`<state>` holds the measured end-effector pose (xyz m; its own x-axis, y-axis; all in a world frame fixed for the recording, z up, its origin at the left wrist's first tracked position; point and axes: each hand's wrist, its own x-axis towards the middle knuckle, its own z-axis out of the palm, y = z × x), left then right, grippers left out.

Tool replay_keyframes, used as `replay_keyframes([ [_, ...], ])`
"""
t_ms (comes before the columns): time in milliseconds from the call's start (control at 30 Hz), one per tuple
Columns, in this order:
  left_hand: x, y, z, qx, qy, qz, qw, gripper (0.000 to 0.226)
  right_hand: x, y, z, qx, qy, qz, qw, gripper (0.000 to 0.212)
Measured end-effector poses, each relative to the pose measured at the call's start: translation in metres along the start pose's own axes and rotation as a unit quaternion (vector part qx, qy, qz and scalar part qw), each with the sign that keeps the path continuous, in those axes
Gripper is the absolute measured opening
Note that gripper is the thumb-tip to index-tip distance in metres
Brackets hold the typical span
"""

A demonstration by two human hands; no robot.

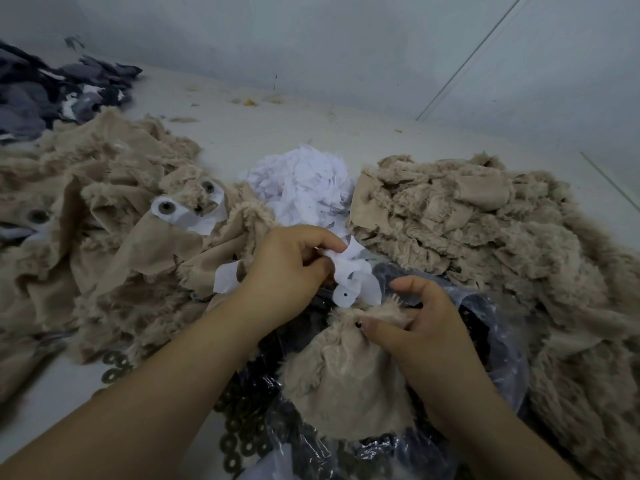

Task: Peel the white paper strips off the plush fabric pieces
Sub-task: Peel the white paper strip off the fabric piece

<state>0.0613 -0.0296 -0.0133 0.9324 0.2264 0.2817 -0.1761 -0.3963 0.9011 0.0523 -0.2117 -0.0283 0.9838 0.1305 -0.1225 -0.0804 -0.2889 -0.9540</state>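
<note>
My left hand [287,268] pinches a crumpled white paper strip [356,282] that curls down toward a beige plush fabric piece [349,372]. My right hand [426,327] grips the furry top edge of that piece, beside a small black eye stud. The strip looks partly lifted off the fabric. Another plush piece [180,209] on the left carries white paper with round plastic eyes. A mound of loose white paper strips [304,185] lies behind my hands.
Beige plush heaps spread at the left [86,188] and the right [485,230]. A clear plastic bag [498,344] of dark parts lies under the held piece. Dark washers [114,365] lie scattered near my left forearm. Grey fabric scraps [52,91] sit far left.
</note>
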Motion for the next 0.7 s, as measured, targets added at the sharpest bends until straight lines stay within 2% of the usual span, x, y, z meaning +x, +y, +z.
replay_keyframes([
  [100,-0.002,-0.001,0.001,-0.009,-0.021,0.003,1.0,0.031,-0.001,0.0,-0.001,0.006,-0.04,-0.039,0.998,0.058],
  [167,-0.002,-0.003,0.003,0.001,-0.037,0.011,0.999,0.029,-0.003,-0.001,0.0,0.029,-0.079,-0.051,0.995,0.037],
  [233,-0.003,-0.007,0.005,0.002,-0.05,0.023,0.998,0.022,-0.005,-0.001,0.002,0.039,-0.086,-0.077,0.993,0.013],
  [400,-0.001,-0.009,0.009,0.008,-0.039,0.029,0.999,0.02,-0.003,0.002,0.002,0.024,-0.045,-0.095,0.994,0.021],
  [467,0.001,-0.008,0.01,0.011,-0.01,-0.001,1.0,0.024,-0.003,0.002,0.003,0.023,-0.041,-0.092,0.995,0.019],
  [600,0.011,-0.01,0.006,0.024,0.069,-0.055,0.996,0.017,-0.003,0.003,0.002,0.014,-0.048,-0.083,0.995,0.018],
  [700,0.015,-0.013,0.005,0.037,0.086,-0.068,0.993,0.017,-0.002,0.002,0.003,0.011,-0.037,-0.083,0.996,0.025],
])
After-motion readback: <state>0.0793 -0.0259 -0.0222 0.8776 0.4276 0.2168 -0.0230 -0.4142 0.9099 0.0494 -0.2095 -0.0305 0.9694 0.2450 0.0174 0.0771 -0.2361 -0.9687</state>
